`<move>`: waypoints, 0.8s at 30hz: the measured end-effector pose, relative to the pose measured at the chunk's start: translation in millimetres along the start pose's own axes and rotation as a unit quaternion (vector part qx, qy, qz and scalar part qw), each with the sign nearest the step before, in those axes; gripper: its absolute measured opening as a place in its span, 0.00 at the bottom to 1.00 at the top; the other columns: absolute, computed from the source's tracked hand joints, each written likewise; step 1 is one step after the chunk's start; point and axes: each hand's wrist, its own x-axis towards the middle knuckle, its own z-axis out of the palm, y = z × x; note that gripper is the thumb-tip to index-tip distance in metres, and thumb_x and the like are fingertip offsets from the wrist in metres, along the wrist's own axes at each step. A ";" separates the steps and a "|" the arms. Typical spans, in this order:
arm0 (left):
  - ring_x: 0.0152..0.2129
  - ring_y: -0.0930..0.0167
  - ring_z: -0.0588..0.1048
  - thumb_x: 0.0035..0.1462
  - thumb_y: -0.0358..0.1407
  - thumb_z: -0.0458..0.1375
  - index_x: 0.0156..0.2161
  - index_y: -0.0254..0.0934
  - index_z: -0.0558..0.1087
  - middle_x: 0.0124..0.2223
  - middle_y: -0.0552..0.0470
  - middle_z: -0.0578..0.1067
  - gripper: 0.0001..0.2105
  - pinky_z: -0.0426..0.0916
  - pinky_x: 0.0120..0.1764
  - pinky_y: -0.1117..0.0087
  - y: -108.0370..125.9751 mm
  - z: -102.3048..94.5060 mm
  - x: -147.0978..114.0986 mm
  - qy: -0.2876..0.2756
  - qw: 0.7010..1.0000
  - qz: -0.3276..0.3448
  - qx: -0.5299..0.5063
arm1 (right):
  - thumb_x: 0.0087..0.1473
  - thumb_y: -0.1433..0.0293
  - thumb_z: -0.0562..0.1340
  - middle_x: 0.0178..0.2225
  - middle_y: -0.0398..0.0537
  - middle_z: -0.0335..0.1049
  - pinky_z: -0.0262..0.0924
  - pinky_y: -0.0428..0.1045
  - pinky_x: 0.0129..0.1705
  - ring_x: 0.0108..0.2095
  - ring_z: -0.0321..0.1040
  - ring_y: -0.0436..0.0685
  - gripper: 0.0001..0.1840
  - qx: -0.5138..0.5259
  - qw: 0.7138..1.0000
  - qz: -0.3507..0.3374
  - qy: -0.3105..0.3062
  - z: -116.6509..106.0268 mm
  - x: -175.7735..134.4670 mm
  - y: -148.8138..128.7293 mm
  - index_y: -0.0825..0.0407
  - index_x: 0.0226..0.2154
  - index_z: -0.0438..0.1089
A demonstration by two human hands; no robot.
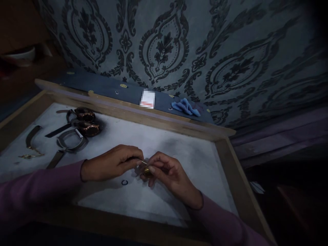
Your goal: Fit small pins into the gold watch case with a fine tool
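Observation:
In my right hand (171,172), fingers closed, is a small gold-coloured piece (147,172) that looks like a watch case; the fingers hide part of it. My left hand (112,162) is pinched on a thin light metal rod (145,162), whose tip reaches the top of the gold piece. Both hands meet above the white surface (194,157) of a wood-rimmed tray. A small dark ring (124,182) lies below my left fingers.
Several watches lie at the left, including a brown-and-gold watch (91,130) and a grey-strapped watch (71,140). A loose strap piece (32,136) is farther left. Behind the raised wooden rim (133,114) are a blue cloth (186,107) and a white packet (148,99), by a patterned wall.

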 end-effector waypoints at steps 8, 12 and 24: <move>0.30 0.73 0.69 0.66 0.33 0.45 0.34 0.35 0.70 0.33 0.53 0.71 0.12 0.62 0.36 0.73 9.6 2.5 -3.2 0.049 0.999 0.006 0.021 | 0.57 0.67 0.62 0.27 0.45 0.75 0.68 0.48 0.28 0.25 0.71 0.52 0.05 -0.100 0.992 -0.072 0.038 1.9 -3.5 -4.2 0.51 0.32 0.69; 0.30 0.74 0.69 0.66 0.32 0.47 0.37 0.35 0.71 0.32 0.54 0.69 0.11 0.61 0.35 0.73 8.8 -3.0 -4.4 0.040 0.997 0.021 0.058 | 0.58 0.70 0.60 0.30 0.46 0.74 0.67 0.48 0.28 0.26 0.71 0.52 0.04 -0.173 0.978 -0.103 0.049 1.1 -7.0 -7.5 0.51 0.35 0.72; 0.30 0.73 0.68 0.66 0.32 0.47 0.39 0.35 0.71 0.33 0.54 0.68 0.10 0.60 0.35 0.73 6.6 -3.4 -5.2 0.032 0.996 0.026 0.081 | 0.59 0.74 0.59 0.31 0.46 0.74 0.67 0.48 0.27 0.26 0.73 0.52 0.09 -0.256 0.950 -0.169 0.064 0.6 -8.4 -5.6 0.49 0.40 0.73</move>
